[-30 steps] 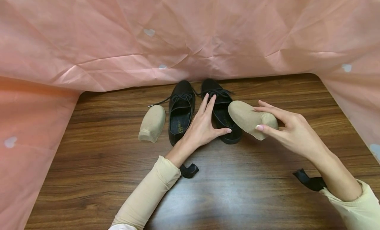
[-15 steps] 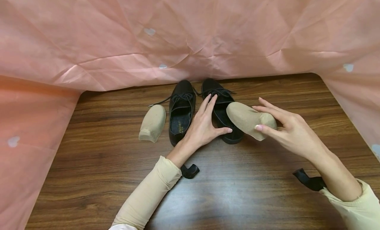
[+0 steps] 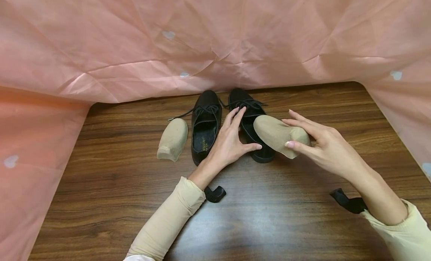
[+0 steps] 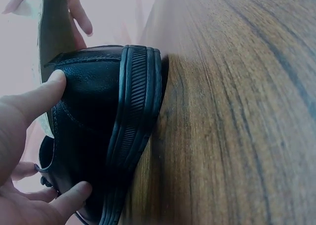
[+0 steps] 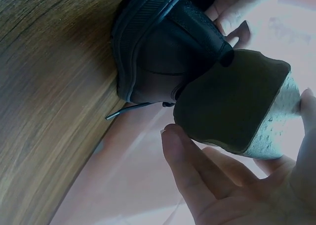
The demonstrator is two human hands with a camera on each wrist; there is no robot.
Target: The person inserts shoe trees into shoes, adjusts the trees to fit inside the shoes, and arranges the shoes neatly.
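My left hand spreads its nearly straight fingers along the black lace-up shoe on the right. The left wrist view shows its thumb on the heel rim and a fingertip on the shoe's side. Thumb and fingers of my right hand hold a beige shoe tree by its squared rear end. Its rounded front points left, over this shoe's opening, tilted, hiding part of the insole. To the left stands the matching shoe, partly covered by my left hand, and beyond it a second beige shoe tree.
Both shoes stand on a dark wood-grain surface, toes near a pink cloth with pale hearts. The cloth borders the surface at back and sides. A loose lace trails left from the left shoe. Black wrist mounts hang at both wrists.
My right hand has moved slightly left with the shoe tree, bringing its front end farther over the right shoe's opening. The left hand stays practically where it was.
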